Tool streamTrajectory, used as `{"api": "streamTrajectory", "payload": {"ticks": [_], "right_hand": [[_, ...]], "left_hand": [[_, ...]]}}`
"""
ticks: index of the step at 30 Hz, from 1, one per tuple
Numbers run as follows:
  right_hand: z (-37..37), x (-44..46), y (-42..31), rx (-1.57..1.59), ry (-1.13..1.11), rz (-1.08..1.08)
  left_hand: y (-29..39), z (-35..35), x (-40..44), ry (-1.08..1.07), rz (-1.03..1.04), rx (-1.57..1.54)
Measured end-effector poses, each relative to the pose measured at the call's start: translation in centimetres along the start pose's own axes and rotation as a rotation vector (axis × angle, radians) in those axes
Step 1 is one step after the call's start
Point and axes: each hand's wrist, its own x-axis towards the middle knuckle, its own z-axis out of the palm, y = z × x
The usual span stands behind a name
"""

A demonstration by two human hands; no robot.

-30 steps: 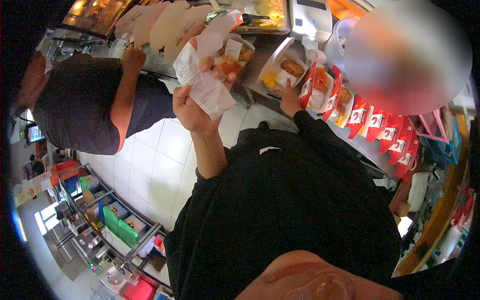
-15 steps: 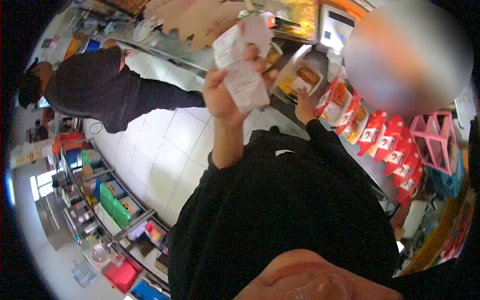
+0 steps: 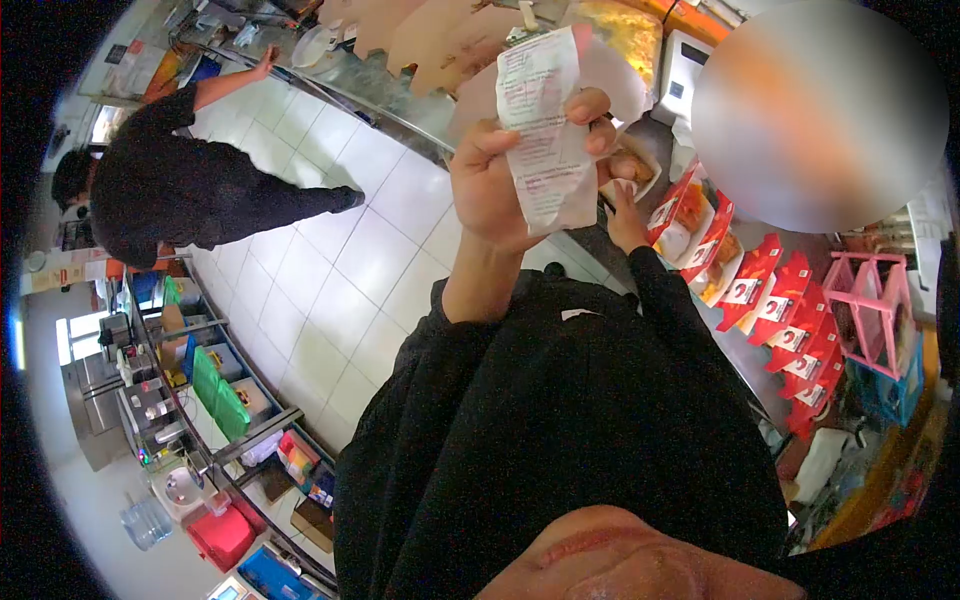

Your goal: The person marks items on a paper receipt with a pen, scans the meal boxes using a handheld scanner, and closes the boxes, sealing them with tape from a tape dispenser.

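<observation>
My left hand (image 3: 488, 185) is closed on a long printed receipt (image 3: 545, 130), raised above the counter. Its thumb lies on one edge and its fingers curl round the other. Behind it, my right hand (image 3: 628, 222) has its fingers at the near side of an open food box (image 3: 648, 178) holding a brown fried piece. The receipt hand hides part of that box and of the fingers. Beside it stand red-and-white boxes (image 3: 685, 218) filled with fried food.
Several red folded cartons (image 3: 783, 318) line the counter, before a pink rack (image 3: 872, 295). A co-worker in black (image 3: 190, 190) leans at the left, one arm stretched to the far counter. Shelves with a green lid (image 3: 220, 393) run along the lower left.
My left hand and the receipt have shifted right, and the receipt faces me more squarely. The food box has shifted right with my right hand. The co-worker has stretched out an arm.
</observation>
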Motion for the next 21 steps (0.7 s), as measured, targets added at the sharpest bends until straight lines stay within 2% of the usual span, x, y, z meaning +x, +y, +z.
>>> {"api": "streamTrajectory", "payload": {"ticks": [4,7,10,11,13,14,16,17,19,20,21], "right_hand": [[-4.0,0.7,-2.5,0.217,0.126,-0.073],[-11.0,-0.3,-7.3,0.517,-0.093,0.208],[-11.2,-2.0,-6.4,0.537,-0.163,0.211],[-9.3,-3.5,-4.9,0.400,-0.309,0.038],[-9.7,-6.0,-5.0,0.274,-0.665,-0.106],[-10.5,-7.4,-5.1,0.287,-0.882,-0.079],[-9.3,-10.5,-1.8,0.541,-0.925,0.045],[-8.4,-12.4,0.8,0.539,-0.927,0.055],[-7.4,-16.2,5.5,0.531,-0.550,-0.482],[-8.3,-17.5,6.1,0.537,-0.544,-0.457],[-9.5,-18.8,6.6,0.411,-0.702,-0.217]], "left_hand": [[-0.4,-0.3,0.4,-0.038,-0.014,0.016],[-0.7,-0.3,0.9,-0.089,-0.037,0.043],[-1.2,-0.4,1.5,-0.081,-0.048,0.052],[-1.2,-0.2,1.7,-0.078,-0.074,0.092],[-1.4,0.4,2.4,-0.080,-0.113,0.128],[-1.5,0.8,2.6,-0.097,-0.128,0.119],[-1.7,0.8,3.0,-0.115,-0.139,0.103],[-1.8,0.6,3.1,-0.153,-0.096,0.018],[-1.5,0.0,3.3,-0.186,-0.083,-0.027],[-0.8,-0.5,3.3,-0.182,-0.116,0.014],[-0.1,-1.4,3.4,-0.157,-0.072,0.042]]}}
